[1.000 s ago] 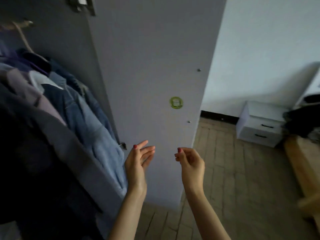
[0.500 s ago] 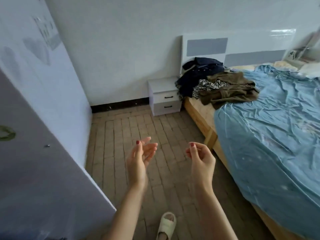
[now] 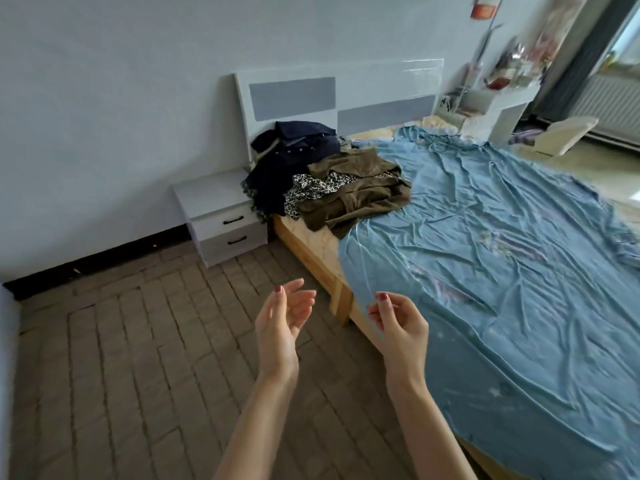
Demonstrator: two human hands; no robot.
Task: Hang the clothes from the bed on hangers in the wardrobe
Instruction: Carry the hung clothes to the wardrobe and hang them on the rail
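Observation:
A pile of clothes lies at the head of the bed (image 3: 502,271), near its left corner: an olive-brown garment (image 3: 360,192) in front, a black-and-white patterned piece (image 3: 311,188) under it, and a dark navy garment (image 3: 294,150) behind, against the headboard. My left hand (image 3: 282,320) and my right hand (image 3: 400,323) are raised in front of me above the floor and the bed's near edge, well short of the pile. Both hold nothing; the left's fingers are relaxed, the right's loosely curled. The wardrobe is out of view.
A white two-drawer nightstand (image 3: 221,216) stands left of the bed against the wall. The bed's wooden frame (image 3: 341,299) juts out just ahead of my hands. Brick-pattern floor (image 3: 121,358) stretches to the left. A white desk and a chair (image 3: 561,136) stand beyond the bed.
The view has swung right from the wardrobe door to the bed, and the clothes pile has come closer. Both hands stay raised and hold nothing.

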